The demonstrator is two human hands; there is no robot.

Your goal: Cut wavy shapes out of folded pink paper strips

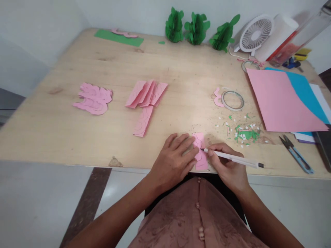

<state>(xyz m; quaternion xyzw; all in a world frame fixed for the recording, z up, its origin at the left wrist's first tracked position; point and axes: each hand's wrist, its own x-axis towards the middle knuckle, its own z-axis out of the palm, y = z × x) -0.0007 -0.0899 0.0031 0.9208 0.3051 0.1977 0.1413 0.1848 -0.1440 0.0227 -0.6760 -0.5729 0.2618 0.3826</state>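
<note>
A small pink paper piece (201, 161) with drawn curved lines lies at the table's front edge. My left hand (174, 160) rests flat with its fingers spread, the fingertips pressing on the paper's left side. In my right hand (229, 167) is a white pen (235, 158), its tip touching the paper near the middle. Folded pink strips (147, 96) with pencilled outlines lie ahead and to the left. Farther left sits a pile of cut-out pink shapes (94, 98).
Paper scraps (247, 134), a tape roll (232, 100) and blue-handled snips (297, 155) lie right of my hands. Beyond are stacked paper sheets (284, 100) and a small white fan (256, 34). Green paper figures (198, 29) stand along the wall, with a green strip (119, 38) at back left.
</note>
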